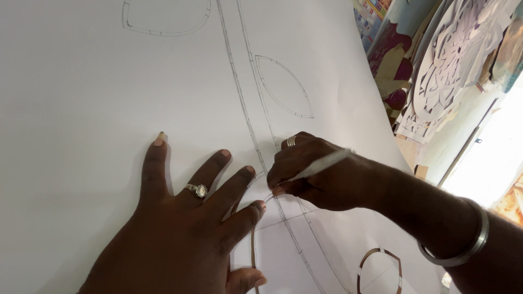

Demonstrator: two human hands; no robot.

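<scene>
A large white sheet of paper (81,81) with pencilled curves and leaf shapes fills the view. My left hand (185,223) lies flat on it, fingers spread, a ring on one finger. My right hand (321,174) grips a thin grey cutting tool (321,165) like a pen, its tip on a curved line just right of my left fingertips. A slit runs down from that spot. A metal bangle (463,245) sits on my right wrist.
An oval cut-out hole (379,269) shows near the bottom right of the sheet. Beyond the sheet's right edge stand ornate white paper cut-outs (452,65) and coloured shapes (395,60). Bright light comes from the right.
</scene>
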